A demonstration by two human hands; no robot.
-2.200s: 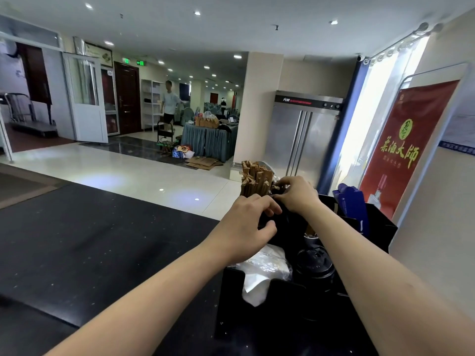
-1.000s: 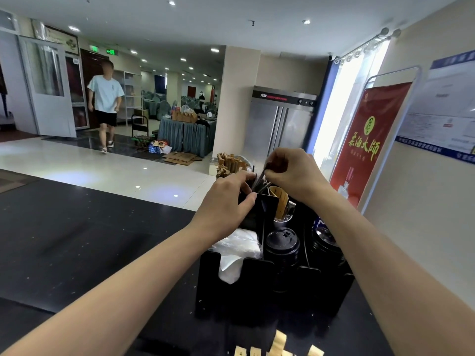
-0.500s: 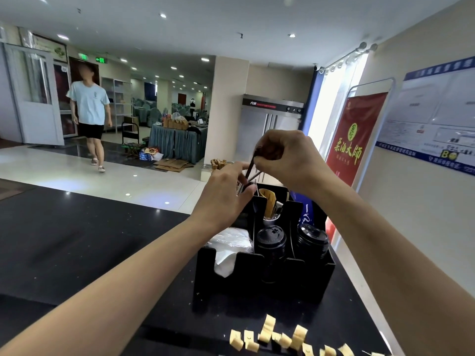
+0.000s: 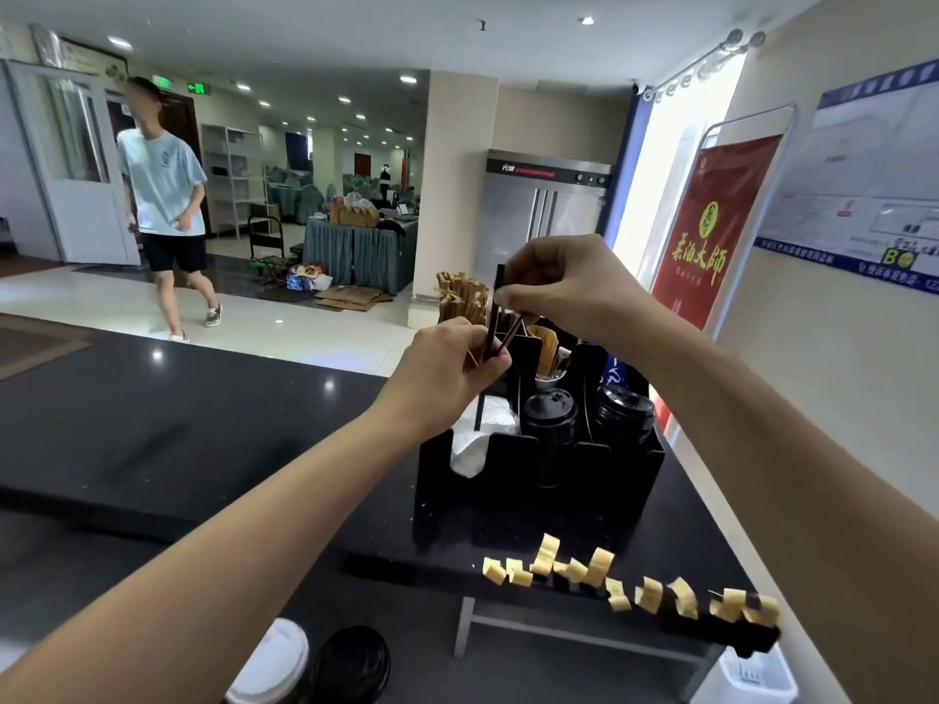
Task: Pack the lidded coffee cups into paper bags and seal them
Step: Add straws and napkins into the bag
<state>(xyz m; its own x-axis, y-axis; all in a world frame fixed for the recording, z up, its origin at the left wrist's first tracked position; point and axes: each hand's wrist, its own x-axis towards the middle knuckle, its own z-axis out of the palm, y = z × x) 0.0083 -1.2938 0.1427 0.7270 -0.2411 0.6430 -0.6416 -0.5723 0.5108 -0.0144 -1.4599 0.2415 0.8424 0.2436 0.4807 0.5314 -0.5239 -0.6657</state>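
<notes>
My left hand (image 4: pixel 447 376) and my right hand (image 4: pixel 554 284) are raised over a black condiment organizer (image 4: pixel 538 464) on the dark counter. Each hand pinches thin dark stir sticks (image 4: pixel 495 317); the right holds one near its top, the left holds a few lower down. Two lidded coffee cups stand at the bottom edge, one with a white lid (image 4: pixel 272 663) and one with a black lid (image 4: pixel 350 665). No paper bag is in my reach.
The organizer holds stacked black lids (image 4: pixel 622 411), a black cup (image 4: pixel 549 411), white napkins (image 4: pixel 475 444) and brown packets (image 4: pixel 460 299). A row of tan paper stickers (image 4: pixel 625 584) hangs on the counter edge. A person (image 4: pixel 162 205) walks on the floor at left. A red banner (image 4: pixel 711 231) stands right.
Both hands rose out of the organizer with the dark sticks. My view tilted down, showing the stickers and two cups. The person walked closer.
</notes>
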